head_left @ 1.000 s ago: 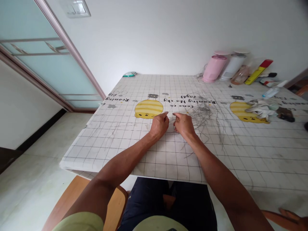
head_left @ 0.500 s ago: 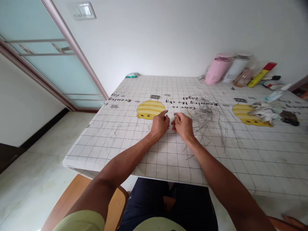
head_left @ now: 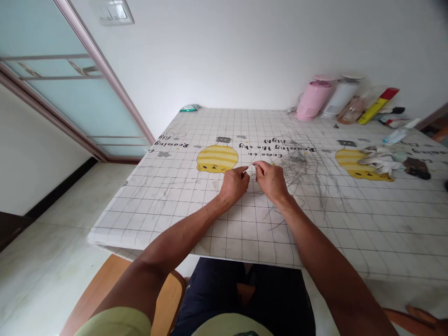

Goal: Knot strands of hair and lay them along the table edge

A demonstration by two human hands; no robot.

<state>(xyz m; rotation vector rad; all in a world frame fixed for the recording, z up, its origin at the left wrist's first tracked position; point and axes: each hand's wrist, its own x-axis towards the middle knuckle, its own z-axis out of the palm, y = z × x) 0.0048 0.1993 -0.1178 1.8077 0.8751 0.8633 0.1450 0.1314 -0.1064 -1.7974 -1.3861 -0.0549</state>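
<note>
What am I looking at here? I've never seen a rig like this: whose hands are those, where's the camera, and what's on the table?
There is no machine: these are a person's own bare hands, left hand and right hand. One camera, worn on the head, looks forward and down at them.

They are close together but apart, over a table with a printed, checked cover. A loose tangle of thin dark strands spreads beside the right hand. Farther right lies a crumpled cloth; near the wall stand a pink cylinder and a white cylinder.

Whether the fingertips pinch a strand is too fine to tell.
</note>
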